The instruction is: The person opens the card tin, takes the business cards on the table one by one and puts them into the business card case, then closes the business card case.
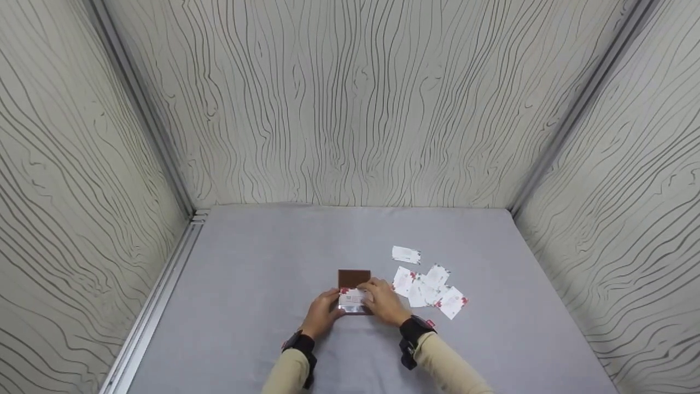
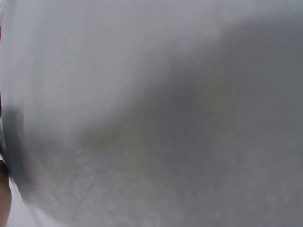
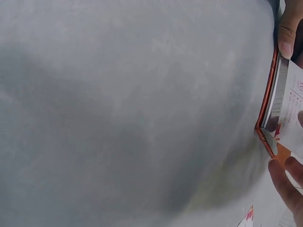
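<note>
On the grey tabletop lies a brown card case (image 1: 354, 278), its flap raised at the back and a shiny metal interior in front. A white card with red flowers (image 1: 350, 299) lies over that interior, tilted against it in the right wrist view. My left hand (image 1: 321, 314) grips the case's left side, thumb at the front corner. From the right, my right hand (image 1: 387, 303) holds the card's right end, with a fingertip (image 3: 300, 118) on its face and other fingers at the case's right corner. The left wrist view shows mostly blurred grey cloth.
Right of the case, several loose flowered cards (image 1: 429, 287) lie overlapping on the cloth. One more card (image 1: 406, 254) lies apart behind them. A metal rail (image 1: 150, 306) runs along the left table edge, and patterned wall panels (image 1: 350, 109) enclose the table.
</note>
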`<state>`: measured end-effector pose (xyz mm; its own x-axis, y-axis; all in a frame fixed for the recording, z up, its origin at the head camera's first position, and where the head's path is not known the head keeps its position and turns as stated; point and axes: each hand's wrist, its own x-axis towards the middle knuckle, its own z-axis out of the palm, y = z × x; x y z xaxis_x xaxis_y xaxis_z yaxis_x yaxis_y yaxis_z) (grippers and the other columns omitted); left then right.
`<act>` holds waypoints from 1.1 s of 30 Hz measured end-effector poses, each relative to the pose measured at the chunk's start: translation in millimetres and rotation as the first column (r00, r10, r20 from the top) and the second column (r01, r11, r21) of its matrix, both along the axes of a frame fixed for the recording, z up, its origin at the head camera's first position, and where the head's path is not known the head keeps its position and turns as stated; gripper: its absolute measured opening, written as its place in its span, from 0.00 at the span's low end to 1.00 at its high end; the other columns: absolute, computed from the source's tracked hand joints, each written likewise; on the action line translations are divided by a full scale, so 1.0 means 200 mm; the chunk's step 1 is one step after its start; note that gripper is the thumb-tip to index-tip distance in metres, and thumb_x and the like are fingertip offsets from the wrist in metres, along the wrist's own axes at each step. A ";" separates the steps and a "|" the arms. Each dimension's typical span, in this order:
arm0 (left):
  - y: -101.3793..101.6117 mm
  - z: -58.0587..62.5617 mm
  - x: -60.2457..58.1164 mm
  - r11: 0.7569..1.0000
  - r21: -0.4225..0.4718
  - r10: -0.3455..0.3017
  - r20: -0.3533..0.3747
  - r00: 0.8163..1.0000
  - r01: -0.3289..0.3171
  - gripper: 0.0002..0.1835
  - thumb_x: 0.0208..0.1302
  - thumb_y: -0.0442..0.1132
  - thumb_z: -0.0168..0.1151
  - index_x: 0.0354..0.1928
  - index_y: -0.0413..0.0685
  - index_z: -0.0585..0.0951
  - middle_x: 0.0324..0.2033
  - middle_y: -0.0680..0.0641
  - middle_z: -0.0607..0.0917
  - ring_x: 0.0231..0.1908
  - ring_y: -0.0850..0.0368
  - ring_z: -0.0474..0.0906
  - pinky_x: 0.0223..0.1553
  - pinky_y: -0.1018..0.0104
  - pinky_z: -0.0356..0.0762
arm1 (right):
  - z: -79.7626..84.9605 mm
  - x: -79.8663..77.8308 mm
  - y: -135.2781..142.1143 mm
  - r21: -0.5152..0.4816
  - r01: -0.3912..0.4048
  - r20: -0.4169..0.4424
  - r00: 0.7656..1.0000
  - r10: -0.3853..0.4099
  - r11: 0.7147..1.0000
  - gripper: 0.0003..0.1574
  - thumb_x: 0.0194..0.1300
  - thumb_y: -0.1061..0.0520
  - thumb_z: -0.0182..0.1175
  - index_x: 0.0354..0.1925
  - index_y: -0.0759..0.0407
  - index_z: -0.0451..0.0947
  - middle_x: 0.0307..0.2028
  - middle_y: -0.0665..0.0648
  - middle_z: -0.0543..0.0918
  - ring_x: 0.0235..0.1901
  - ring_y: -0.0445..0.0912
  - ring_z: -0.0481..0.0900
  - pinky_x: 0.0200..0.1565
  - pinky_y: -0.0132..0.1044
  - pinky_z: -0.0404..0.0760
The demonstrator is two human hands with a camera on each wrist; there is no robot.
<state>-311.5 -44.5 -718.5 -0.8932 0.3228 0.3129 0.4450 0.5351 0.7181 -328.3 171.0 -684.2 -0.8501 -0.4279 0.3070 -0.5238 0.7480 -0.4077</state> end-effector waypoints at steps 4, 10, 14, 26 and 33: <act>0.00 0.00 0.00 1.000 -0.003 0.000 0.000 1.000 0.000 0.24 0.60 0.32 0.68 0.56 0.26 0.78 0.58 0.31 0.78 0.60 0.35 0.73 0.62 0.42 0.69 | -0.01 0.01 0.01 0.050 -0.019 0.053 0.998 0.017 0.999 0.28 0.56 0.55 0.72 0.55 0.61 0.79 0.46 0.59 0.77 0.44 0.55 0.74 0.45 0.48 0.76; 0.00 0.01 0.00 1.000 -0.009 0.006 0.036 0.999 -0.006 0.24 0.61 0.32 0.67 0.58 0.27 0.77 0.58 0.31 0.77 0.62 0.35 0.71 0.63 0.42 0.68 | -0.01 0.03 0.01 0.073 -0.053 0.053 0.997 0.049 0.996 0.31 0.55 0.56 0.73 0.56 0.63 0.77 0.47 0.60 0.76 0.44 0.56 0.73 0.46 0.49 0.77; 0.00 0.01 0.00 1.000 -0.010 0.009 0.052 0.999 -0.009 0.24 0.62 0.32 0.67 0.58 0.27 0.77 0.59 0.31 0.77 0.62 0.34 0.71 0.63 0.41 0.67 | -0.02 0.04 0.01 0.083 -0.065 0.002 0.998 0.065 0.994 0.31 0.54 0.56 0.73 0.54 0.64 0.78 0.46 0.61 0.76 0.43 0.57 0.73 0.44 0.50 0.77; 0.00 0.00 -0.01 1.000 -0.007 0.007 0.013 1.000 -0.007 0.23 0.61 0.33 0.68 0.57 0.28 0.78 0.58 0.31 0.78 0.61 0.34 0.72 0.62 0.41 0.69 | -0.02 0.05 0.00 0.157 -0.046 0.041 0.998 0.040 0.987 0.29 0.59 0.54 0.71 0.57 0.63 0.78 0.49 0.62 0.76 0.45 0.56 0.72 0.45 0.49 0.76; 0.00 -0.01 -0.01 1.000 -0.017 0.000 0.001 1.000 0.000 0.22 0.60 0.32 0.68 0.55 0.27 0.79 0.57 0.31 0.78 0.60 0.34 0.72 0.62 0.41 0.69 | -0.03 0.06 -0.01 0.173 -0.044 0.059 0.998 0.034 0.984 0.27 0.62 0.54 0.68 0.57 0.64 0.79 0.51 0.63 0.75 0.46 0.57 0.72 0.45 0.51 0.76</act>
